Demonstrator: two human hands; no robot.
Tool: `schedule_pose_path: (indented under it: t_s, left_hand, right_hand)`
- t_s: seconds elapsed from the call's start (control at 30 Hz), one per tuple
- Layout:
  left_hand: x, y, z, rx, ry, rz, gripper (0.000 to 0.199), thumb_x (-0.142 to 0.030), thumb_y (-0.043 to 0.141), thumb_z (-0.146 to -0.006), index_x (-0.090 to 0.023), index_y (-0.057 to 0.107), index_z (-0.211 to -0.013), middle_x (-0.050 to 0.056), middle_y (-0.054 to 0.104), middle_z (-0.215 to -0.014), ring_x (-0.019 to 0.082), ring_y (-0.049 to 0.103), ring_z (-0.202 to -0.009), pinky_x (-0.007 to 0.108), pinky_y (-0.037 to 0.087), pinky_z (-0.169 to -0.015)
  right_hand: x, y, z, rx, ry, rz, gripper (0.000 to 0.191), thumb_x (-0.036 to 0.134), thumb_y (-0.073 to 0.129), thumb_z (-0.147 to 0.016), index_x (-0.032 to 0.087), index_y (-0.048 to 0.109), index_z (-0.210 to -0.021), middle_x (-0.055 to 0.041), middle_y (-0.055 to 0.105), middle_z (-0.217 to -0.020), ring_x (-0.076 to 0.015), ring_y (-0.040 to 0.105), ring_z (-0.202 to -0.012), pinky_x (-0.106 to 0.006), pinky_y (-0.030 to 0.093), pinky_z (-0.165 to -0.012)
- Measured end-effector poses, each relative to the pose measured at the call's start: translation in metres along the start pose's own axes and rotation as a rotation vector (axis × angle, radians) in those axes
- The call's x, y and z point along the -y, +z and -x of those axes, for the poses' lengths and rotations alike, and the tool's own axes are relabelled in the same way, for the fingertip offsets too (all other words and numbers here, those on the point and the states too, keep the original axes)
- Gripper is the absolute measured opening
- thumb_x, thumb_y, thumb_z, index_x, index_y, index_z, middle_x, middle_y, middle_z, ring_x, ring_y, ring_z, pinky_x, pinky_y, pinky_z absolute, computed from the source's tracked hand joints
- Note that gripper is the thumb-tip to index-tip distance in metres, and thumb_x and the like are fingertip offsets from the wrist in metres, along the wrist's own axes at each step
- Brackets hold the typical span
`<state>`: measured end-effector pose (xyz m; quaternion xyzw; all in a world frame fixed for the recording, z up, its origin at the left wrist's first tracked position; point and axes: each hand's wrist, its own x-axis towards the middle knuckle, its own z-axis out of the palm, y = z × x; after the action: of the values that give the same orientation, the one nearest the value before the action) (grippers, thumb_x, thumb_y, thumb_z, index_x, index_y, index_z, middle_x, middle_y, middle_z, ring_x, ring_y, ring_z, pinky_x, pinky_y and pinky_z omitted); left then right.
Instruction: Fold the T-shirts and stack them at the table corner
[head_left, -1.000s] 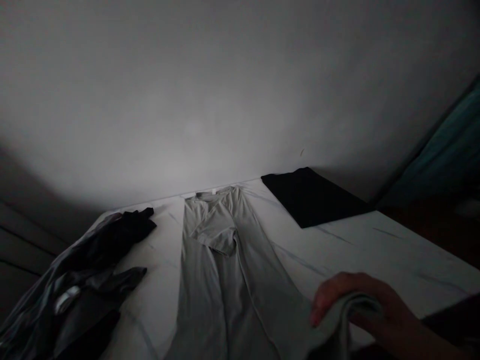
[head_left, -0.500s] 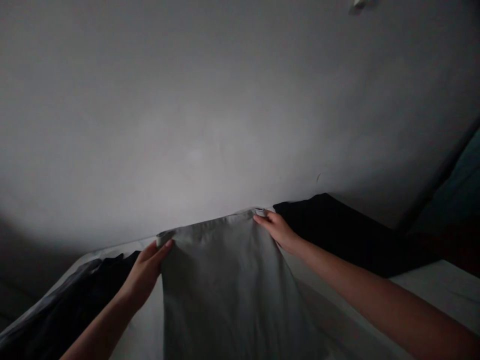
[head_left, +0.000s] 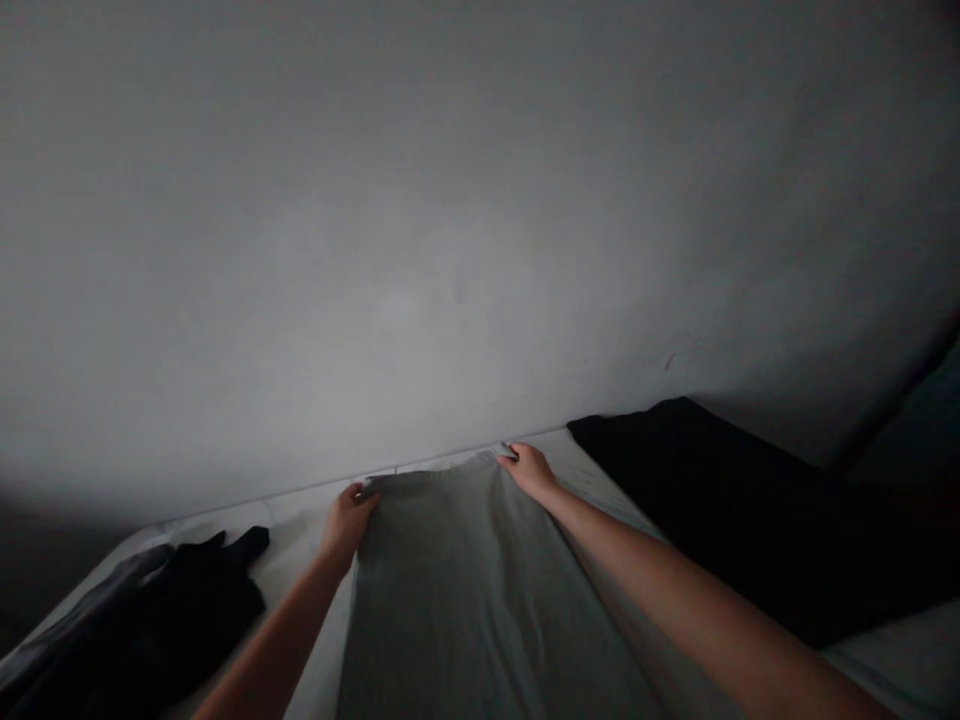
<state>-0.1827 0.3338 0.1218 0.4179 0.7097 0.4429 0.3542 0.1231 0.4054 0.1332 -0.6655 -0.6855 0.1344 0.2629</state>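
Note:
A grey-green cloth garment (head_left: 457, 590) stretches from its top edge down past the bottom of the view, over a pale sheet. My left hand (head_left: 349, 522) pinches its upper left corner between thumb and fingers. At the upper right corner, my right hand (head_left: 527, 470) is closed on the same edge. Soft creases run down the fabric, mostly below my right hand. The garment's lower end is out of view.
Dark clothing (head_left: 165, 610) lies crumpled on the pale sheet (head_left: 300, 515) at the left. A black cloth (head_left: 750, 510) is spread at the right. Behind the sheet rises a plain grey wall (head_left: 450, 250).
Both hands have moved away from me with the garment's top edge, which now sits lower against the sheet. The hands are slightly closer together, and more sheet shows on either side.

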Motion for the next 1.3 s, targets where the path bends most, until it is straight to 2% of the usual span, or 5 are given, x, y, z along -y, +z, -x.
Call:
schedule_pose_path:
  t_s: [0.3, 0.5, 0.77, 1.07, 1.3]
  left_hand:
    - [-0.022, 0.008, 0.046, -0.273, 0.444, -0.847, 0.033, -0.018, 0.047, -0.085, -0.018, 0.058, -0.116, 0.013, 0.065, -0.115, 0.028, 0.058, -0.108, 0.042, 0.047, -0.089]
    - [-0.005, 0.070, 0.081, 0.004, 0.885, -0.851, 0.048, -0.027, 0.040, -0.094, -0.015, 0.045, -0.140, 0.012, 0.047, -0.148, 0.026, 0.041, -0.138, 0.044, 0.037, -0.113]
    - [0.008, 0.012, 0.054, 0.105, 0.622, -1.003, 0.049, -0.038, 0.038, -0.096, -0.029, 0.042, -0.143, 0.008, 0.035, -0.155, 0.030, 0.029, -0.144, 0.058, 0.024, -0.117]
    - [0.023, 0.053, 0.170, 0.157, 0.759, -0.947, 0.053, -0.036, 0.028, -0.098, -0.016, 0.035, -0.147, 0.012, 0.035, -0.155, 0.028, 0.030, -0.144, 0.049, 0.035, -0.115]
    - [0.058, -0.020, 0.197, 0.129, 0.757, -1.015, 0.050, -0.040, 0.032, -0.098, -0.035, 0.029, -0.148, 0.004, 0.034, -0.156, 0.028, 0.032, -0.143, 0.054, 0.036, -0.113]
  right_hand:
    - [0.040, -0.011, 0.046, -0.118, -0.131, 0.376, 0.040, 0.020, 0.051, -0.091, 0.012, 0.053, -0.130, -0.0188, 0.056, -0.130, -0.0282, 0.055, -0.116, -0.037, 0.044, -0.092]
    - [0.050, 0.016, 0.087, 0.184, -0.572, 0.309, 0.051, 0.034, 0.042, -0.097, 0.018, 0.042, -0.146, -0.0115, 0.027, -0.158, -0.0266, 0.023, -0.145, -0.045, 0.022, -0.117]
    - [0.019, -0.019, 0.063, 0.248, -0.294, 0.383, 0.063, 0.050, 0.034, -0.099, 0.013, 0.032, -0.151, -0.0155, 0.018, -0.159, -0.0305, 0.014, -0.147, -0.049, 0.014, -0.118]
    - [0.054, -0.005, 0.181, 0.247, -0.401, 0.250, 0.054, 0.039, 0.029, -0.101, 0.011, 0.040, -0.147, -0.0139, 0.029, -0.155, -0.0279, 0.023, -0.145, -0.047, 0.021, -0.118]
    - [0.003, -0.062, 0.201, 0.225, -0.292, 0.332, 0.057, 0.045, 0.040, -0.098, 0.018, 0.039, -0.148, -0.0128, 0.026, -0.157, -0.0310, 0.022, -0.145, -0.050, 0.019, -0.118]
